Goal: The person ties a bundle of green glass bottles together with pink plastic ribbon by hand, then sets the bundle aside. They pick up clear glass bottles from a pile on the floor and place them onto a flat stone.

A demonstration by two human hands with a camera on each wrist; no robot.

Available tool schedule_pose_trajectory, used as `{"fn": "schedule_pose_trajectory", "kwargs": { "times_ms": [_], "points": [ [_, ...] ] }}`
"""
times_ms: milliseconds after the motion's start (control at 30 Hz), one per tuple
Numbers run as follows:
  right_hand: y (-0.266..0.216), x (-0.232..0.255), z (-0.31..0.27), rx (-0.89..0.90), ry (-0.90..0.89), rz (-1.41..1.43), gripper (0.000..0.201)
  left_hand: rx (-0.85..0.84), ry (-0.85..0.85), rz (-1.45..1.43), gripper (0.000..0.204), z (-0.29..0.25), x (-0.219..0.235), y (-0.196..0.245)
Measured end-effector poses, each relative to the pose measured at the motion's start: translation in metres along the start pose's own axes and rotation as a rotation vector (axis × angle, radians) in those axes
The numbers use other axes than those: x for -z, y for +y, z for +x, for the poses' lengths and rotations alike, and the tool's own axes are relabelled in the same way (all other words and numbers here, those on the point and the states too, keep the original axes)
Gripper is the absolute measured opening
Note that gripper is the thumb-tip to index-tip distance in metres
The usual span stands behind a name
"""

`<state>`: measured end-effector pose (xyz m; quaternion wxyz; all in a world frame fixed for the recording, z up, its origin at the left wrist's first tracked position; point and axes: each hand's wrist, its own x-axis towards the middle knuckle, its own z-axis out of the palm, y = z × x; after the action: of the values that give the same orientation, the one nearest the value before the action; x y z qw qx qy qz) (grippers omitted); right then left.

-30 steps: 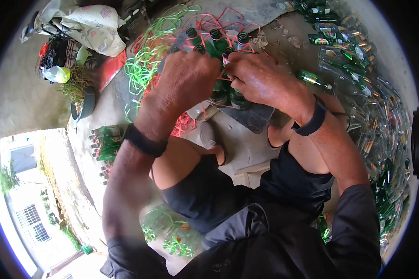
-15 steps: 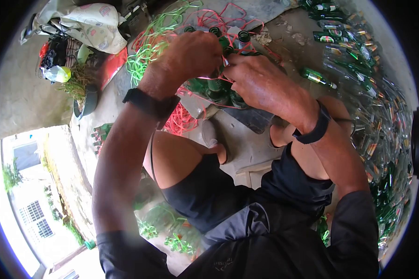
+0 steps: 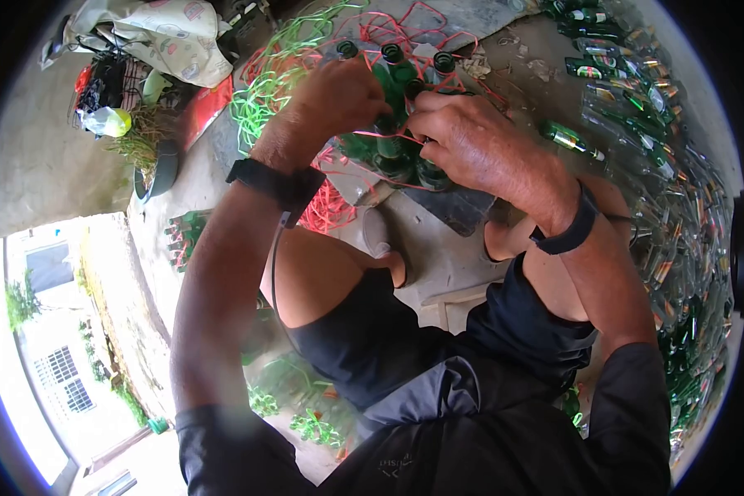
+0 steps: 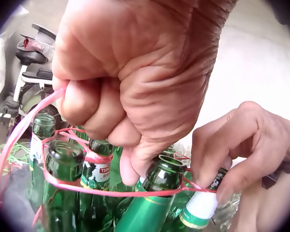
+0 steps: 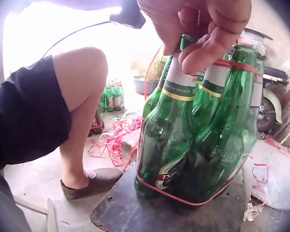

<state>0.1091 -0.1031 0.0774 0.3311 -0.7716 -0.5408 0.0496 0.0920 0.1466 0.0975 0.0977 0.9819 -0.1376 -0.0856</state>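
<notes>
A cluster of green glass beer bottles (image 5: 169, 130) stands upright on a dark board (image 5: 121, 208), with pink plastic strap round its base and necks. Above the necks, my left hand (image 3: 331, 103) has its fingers curled. A length of pink strap (image 4: 20, 128) runs into those fingers in the left wrist view. Facing it, my right hand (image 3: 479, 149) pinches the neck of a white-collared bottle (image 4: 199, 209) between thumb and fingers, right where the neck strap (image 4: 111, 193) passes. Part of the cluster is hidden under my hands in the head view.
Many loose bottles (image 3: 661, 207) are heaped along the right wall. Tangled green strap (image 3: 260, 107) and pink strap (image 3: 326, 207) lie left of the cluster. Another strapped bundle of bottles (image 5: 114, 96) stands behind my leg. A potted plant (image 3: 153, 161) is at the left.
My left hand first rises and draws away, then comes slightly lower, apart from the right hand. My right hand stays at the bottle necks throughout, with only a small shift.
</notes>
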Motion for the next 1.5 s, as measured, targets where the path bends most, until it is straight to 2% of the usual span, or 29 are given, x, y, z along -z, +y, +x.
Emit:
{"fn": "schedule_pose_trajectory", "kwargs": {
  "times_ms": [167, 233, 300, 367, 567, 767, 833, 1067, 1167, 1267, 1500],
  "points": [
    [0.001, -0.001, 0.001, 0.026, 0.015, -0.014, 0.018, 0.114, 0.04, 0.048, 0.023, -0.008, -0.007, 0.005],
    [0.001, -0.003, 0.0, 0.03, 0.104, 0.018, 0.006, 0.145, 0.046, 0.063, 0.022, -0.011, -0.007, 0.009],
    [0.0, -0.003, 0.0, 0.014, 0.095, 0.002, 0.006, 0.177, 0.052, 0.075, 0.022, -0.014, -0.007, 0.015],
    [0.0, -0.003, 0.0, -0.002, 0.086, -0.014, 0.006, 0.295, 0.04, 0.049, 0.022, -0.018, -0.006, 0.021],
    [0.0, -0.002, 0.0, 0.006, 0.088, 0.009, 0.01, 0.408, 0.117, 0.036, 0.025, -0.025, -0.015, 0.025],
    [-0.004, 0.003, -0.001, -0.01, 0.077, 0.009, 0.009, 0.353, 0.295, -0.033, 0.021, -0.036, -0.038, 0.017],
    [-0.003, 0.005, -0.002, -0.01, 0.013, -0.012, 0.018, 0.375, 0.289, -0.089, 0.021, -0.042, -0.032, 0.03],
    [0.002, -0.005, -0.001, -0.01, 0.071, 0.019, 0.022, 0.495, 0.269, -0.297, 0.022, -0.045, -0.031, 0.032],
    [0.007, -0.007, -0.001, 0.044, 0.055, -0.002, 0.026, 0.415, 0.298, -0.299, 0.023, -0.048, -0.034, 0.029],
    [0.001, -0.005, -0.001, -0.014, 0.004, -0.037, 0.026, 0.487, 0.259, -0.327, 0.022, -0.047, -0.029, 0.033],
    [0.0, -0.007, 0.0, -0.041, -0.029, -0.109, 0.022, 0.449, 0.281, -0.252, 0.019, -0.045, -0.036, 0.026]
  ]
}}
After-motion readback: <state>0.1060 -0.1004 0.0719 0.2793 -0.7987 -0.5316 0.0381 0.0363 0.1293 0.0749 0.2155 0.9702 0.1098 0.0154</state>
